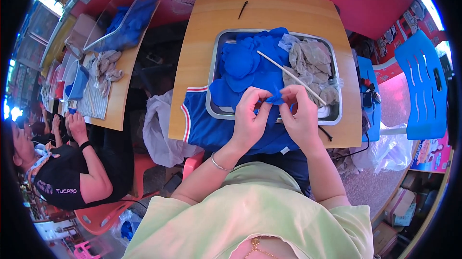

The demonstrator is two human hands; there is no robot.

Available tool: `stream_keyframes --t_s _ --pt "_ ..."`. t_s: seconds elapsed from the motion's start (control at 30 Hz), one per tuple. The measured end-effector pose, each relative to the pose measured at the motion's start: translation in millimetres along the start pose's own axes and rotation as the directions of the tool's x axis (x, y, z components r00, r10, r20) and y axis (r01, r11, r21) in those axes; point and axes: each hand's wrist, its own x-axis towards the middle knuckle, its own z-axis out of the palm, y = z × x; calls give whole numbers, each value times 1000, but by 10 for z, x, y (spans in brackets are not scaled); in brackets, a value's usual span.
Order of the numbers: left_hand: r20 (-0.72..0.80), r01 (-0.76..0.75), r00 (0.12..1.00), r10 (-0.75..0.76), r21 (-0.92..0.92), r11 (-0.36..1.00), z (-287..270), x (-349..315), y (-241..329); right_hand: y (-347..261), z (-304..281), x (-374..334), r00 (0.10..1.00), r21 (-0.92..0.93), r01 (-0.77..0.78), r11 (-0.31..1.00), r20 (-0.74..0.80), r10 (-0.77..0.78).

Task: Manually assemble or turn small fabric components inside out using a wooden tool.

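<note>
Above the near side of a metal tray, my left hand and my right hand face each other. Both pinch a small piece of blue fabric between thumb and fingertips. Blue cloth pieces are heaped in the tray's left and middle part. To their right lie crumpled grey-beige cloths, partly in clear plastic. A thin pale stick rests diagonally across the heap. Blue fabric with red-and-white trim spreads beneath the tray's near edge and my wrists.
The wooden table carries a black strip at the far side and another near the tray's right corner. A blue chair stands right. At left, a co-worker sits by another table.
</note>
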Motion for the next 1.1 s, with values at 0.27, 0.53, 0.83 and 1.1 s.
stream_keyframes --t_s 0.27,0.53,0.83,1.1 --pt "178 222 970 -168 -344 912 -33 -3 37 31 -34 38 948 -248 301 921 -25 -317" --pt "35 -31 999 28 105 994 -61 57 -2 68 -101 31 971 -117 171 978 188 -147" --pt "33 -172 985 169 182 968 -61 73 17 -9 -67 26 994 -15 16 1000 105 -14" --pt "561 585 782 -272 -509 632 -128 17 -5 69 -64 48 961 -260 265 928 -3 -275"
